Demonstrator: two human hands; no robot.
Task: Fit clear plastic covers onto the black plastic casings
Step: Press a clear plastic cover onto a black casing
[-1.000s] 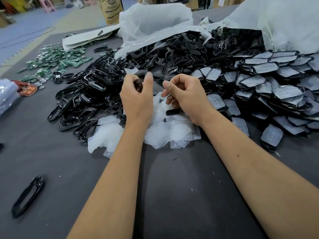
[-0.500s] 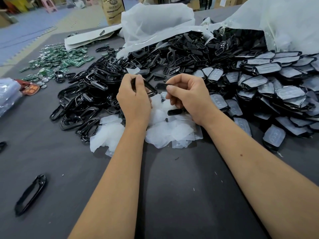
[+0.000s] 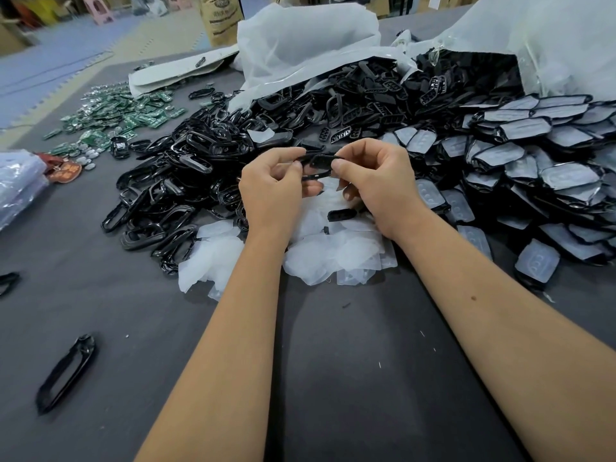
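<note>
Huge black heap fills the upper frame on the table (image 3: 333,378). At centre my left hand (image 3: 271,191) and right hand (image 3: 376,185) pinch one black casing (image 3: 318,166) by its ends. Looks light, stiffish, so I'd hold the rim edges.

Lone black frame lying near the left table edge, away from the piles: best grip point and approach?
Pinch one long rail of the lone black frame at mid-length, coming from straight above. It appears to lie flat on the grey table, an open loop with nothing crowding it, so a fingertip should fit inside.
</note>
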